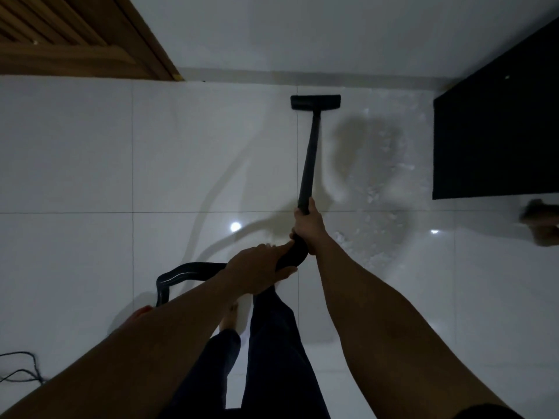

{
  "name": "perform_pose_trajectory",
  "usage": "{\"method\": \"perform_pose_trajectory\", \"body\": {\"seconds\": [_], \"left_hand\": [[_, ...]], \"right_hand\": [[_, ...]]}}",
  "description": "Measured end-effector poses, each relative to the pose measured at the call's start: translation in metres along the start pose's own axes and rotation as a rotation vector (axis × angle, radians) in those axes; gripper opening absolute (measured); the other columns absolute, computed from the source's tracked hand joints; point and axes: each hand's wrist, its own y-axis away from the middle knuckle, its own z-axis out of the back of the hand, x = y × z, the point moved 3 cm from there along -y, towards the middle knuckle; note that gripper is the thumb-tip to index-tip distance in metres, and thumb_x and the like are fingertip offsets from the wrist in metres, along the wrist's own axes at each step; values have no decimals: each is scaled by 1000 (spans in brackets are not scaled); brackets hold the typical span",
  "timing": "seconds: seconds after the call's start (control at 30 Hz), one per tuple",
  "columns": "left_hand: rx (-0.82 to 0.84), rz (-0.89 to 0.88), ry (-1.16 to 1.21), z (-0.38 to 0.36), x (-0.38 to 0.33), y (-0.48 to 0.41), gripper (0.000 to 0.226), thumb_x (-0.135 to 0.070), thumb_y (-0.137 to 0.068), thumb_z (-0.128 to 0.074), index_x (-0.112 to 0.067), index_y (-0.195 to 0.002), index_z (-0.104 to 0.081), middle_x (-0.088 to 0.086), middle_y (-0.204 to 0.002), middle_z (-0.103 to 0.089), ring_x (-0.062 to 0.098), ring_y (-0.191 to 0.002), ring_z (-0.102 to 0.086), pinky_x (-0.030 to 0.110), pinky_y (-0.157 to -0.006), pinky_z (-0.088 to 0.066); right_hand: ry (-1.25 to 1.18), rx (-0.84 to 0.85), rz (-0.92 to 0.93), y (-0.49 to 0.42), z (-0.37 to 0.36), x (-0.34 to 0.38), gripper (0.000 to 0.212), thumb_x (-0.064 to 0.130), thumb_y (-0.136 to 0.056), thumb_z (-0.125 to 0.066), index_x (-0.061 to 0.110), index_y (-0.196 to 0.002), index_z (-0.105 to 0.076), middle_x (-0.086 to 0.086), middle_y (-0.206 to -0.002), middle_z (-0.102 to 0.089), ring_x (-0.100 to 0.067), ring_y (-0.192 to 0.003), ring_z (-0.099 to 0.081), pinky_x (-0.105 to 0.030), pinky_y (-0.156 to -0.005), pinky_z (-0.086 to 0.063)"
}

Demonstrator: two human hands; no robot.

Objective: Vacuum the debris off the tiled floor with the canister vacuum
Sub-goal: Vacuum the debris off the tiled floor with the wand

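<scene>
My right hand (308, 222) is closed around the black wand (309, 155) just above centre frame, fingers wrapped fully round the tube, thumb lying up along it. My left hand (260, 267) is clamped on the curved black grip where the hose (184, 272) joins the wand, just below and left of the right hand; its fingertips nearly reach the right wrist.

The wand is a straight, matte, dark tube running up the frame to a flat rectangular floor head (315, 101) in the upper middle. The head sits flat on the tiled floor (69, 152), close to the base of the white wall (302, 31). The ribbed, glossy hose arcs left from my left hand and bends down behind the left forearm, where a sliver of red shows; I cannot tell what that is.

The tiles are large, pale and shiny, with thin grout lines and two bright light reflections. Pale crumbly debris (378, 189) lies scattered in a band right of the wand, from the head down towards my right forearm.

Both forearms reach forward from the bottom corners, the right nearly straight, the left angled inward. Dark trousers (272, 343) fill bottom centre. A slatted wooden door (60, 34) is upper left, a black cabinet (496, 131) at right, a thin cable (24, 367) lower left.
</scene>
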Motion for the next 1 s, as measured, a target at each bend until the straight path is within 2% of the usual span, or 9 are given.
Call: {"method": "perform_pose_trajectory", "body": {"seconds": [0.1,0.2,0.33,0.47,0.57,0.67,0.8,0.93,1.0], "left_hand": [[-26,16,9,15,3,-21,69,-53,-99,-44,-33,-157,-13,13,-118,-65,28,-98,-66,39,-87,-53],[6,13,-7,26,8,-31,68,-53,-99,-45,-32,-157,-17,11,-114,-65,25,-95,-65,34,-82,-51],[2,48,11,20,16,-21,68,-53,-100,-44,-32,-157,-14,6,-100,-65,15,-71,-54,31,-73,-50],[-55,46,47,22,26,-14,68,-54,-99,-43,-36,-157,-11,-1,-79,-59,9,-54,-49,24,-56,-40],[-79,52,52,26,30,-11,67,-53,-100,-44,-36,-156,-13,2,-83,-64,10,-56,-53,23,-53,-41],[-137,17,141,22,36,-3,67,-52,-98,-47,-34,-156,-18,8,-93,-68,21,-72,-65,38,-69,-57],[-93,-15,227,0,39,35,68,-49,-98,-50,-33,-156,-19,9,-94,-68,21,-76,-65,39,-73,-57],[-75,-37,187,-41,51,107,69,-52,-98,-49,-30,-157,-19,8,-104,-69,17,-81,-64,28,-73,-49],[-63,-34,226,-61,56,129,73,-53,-98,-50,-33,-158,-13,4,-90,-67,13,-70,-61,28,-69,-51]], "right_hand": [[-21,43,5,-16,4,27,65,26,-105,-47,42,-159,-14,-11,-91,-56,-19,-57,-54,-32,-56,-53],[-37,70,-26,-22,-1,36,65,25,-106,-47,42,-159,-13,-11,-86,-52,-18,-57,-51,-28,-47,-49],[-30,53,-24,-24,-15,26,68,26,-104,-49,44,-159,-12,-15,-99,-56,-19,-56,-53,-29,-48,-50],[-33,36,-45,-18,-25,36,69,26,-104,-49,44,-159,-11,-13,-97,-56,-18,-59,-52,-29,-50,-51],[-7,31,-43,-12,-28,49,67,26,-105,-47,44,-159,-12,-10,-92,-58,-17,-56,-53,-30,-53,-52],[55,31,-39,-1,-33,54,68,26,-105,-48,43,-159,-11,-11,-93,-61,-17,-52,-55,-32,-56,-54],[120,41,-8,31,-50,25,68,25,-104,-48,40,-160,-13,-11,-88,-60,-20,-56,-57,-35,-64,-56],[110,24,25,90,-79,-33,55,24,-105,-47,30,-156,-26,-11,-79,-58,-19,-51,-54,-28,-50,-51],[135,18,22,108,-86,-54,45,22,-106,-45,21,-150,-35,-9,-78,-55,-16,-50,-51,-21,-41,-46]]}}
